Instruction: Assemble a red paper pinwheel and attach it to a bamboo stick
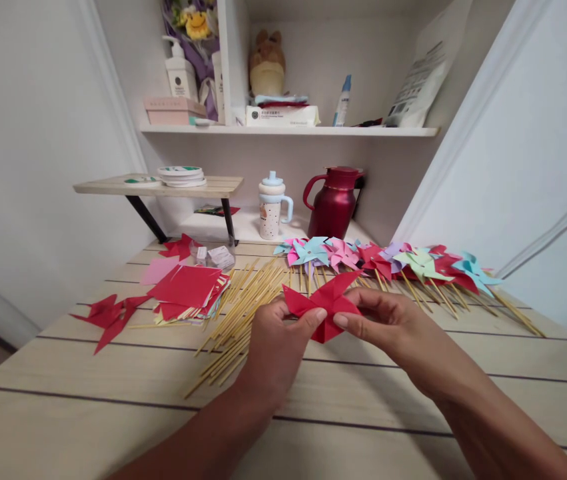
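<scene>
A red paper pinwheel [330, 303] with pointed blades is held up between my two hands over the table. My left hand [280, 333] pinches its lower left part, the thumb lying on the front of the paper. From the other side my right hand [388, 317] grips the right part between thumb and fingers. The fingertips behind the paper are hidden. Just left of my left hand lies a loose bundle of thin wooden sticks [228, 333]. Beyond my right hand, finished pinwheels on sticks [420, 265] lie in a row, in red, blue, pink, purple and green.
A stack of red paper squares [183, 290] lies at the left, with cut red paper [110, 317] beside it. Small clear boxes [216, 255] stand behind. At the back are a cup [270, 210], a red jug [333, 203], a small raised shelf [113, 187] and tape rolls [182, 177].
</scene>
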{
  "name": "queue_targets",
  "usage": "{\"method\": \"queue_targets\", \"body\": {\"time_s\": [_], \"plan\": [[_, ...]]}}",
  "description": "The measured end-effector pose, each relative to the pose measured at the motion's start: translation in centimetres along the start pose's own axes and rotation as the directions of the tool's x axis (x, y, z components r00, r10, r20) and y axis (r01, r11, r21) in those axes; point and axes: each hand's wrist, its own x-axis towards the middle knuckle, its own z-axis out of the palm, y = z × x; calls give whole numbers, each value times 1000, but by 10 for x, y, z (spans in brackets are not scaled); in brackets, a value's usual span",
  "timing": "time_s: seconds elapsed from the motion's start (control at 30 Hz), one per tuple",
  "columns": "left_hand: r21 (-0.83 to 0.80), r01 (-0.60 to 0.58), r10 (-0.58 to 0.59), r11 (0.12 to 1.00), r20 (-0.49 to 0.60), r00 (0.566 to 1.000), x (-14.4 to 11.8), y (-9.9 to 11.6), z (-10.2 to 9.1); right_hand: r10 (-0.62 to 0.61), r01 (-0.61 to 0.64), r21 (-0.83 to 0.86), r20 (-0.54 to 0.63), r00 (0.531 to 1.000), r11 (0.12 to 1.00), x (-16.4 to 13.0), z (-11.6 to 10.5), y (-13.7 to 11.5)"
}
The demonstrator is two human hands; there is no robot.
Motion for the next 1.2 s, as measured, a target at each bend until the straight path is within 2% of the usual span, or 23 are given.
{"method": "queue_targets", "body": {"time_s": [0.23,0.4,0.5,0.67,0.83,0.9,1.1,1.2], "plan": [[-11,-3,4,1000,25,1000,-1,-7,1,-27,26,-27,-47,999,999,1,3,2],[-85,47,-42,995,56,998,0,-8,2,-10,11,1,-147,989,1000,2,11,3],[-193,65,-45,979,107,993,2,-4,0,35,-13,121,-184,982,993,4,12,3],[-187,24,-15,982,48,999,4,1,-4,130,-49,322,-236,963,945,8,12,5],[-284,152,-92,947,214,972,4,0,-3,182,-82,378,-236,955,922,11,12,12],[-272,161,-96,949,238,966,3,-1,-3,180,-78,387,-234,955,919,11,13,14],[-228,166,-135,959,147,980,4,-2,-4,150,-58,375,-221,964,925,10,15,10],[-256,175,-137,951,157,978,4,-2,-4,150,-65,356,-218,964,932,10,16,9]]}}
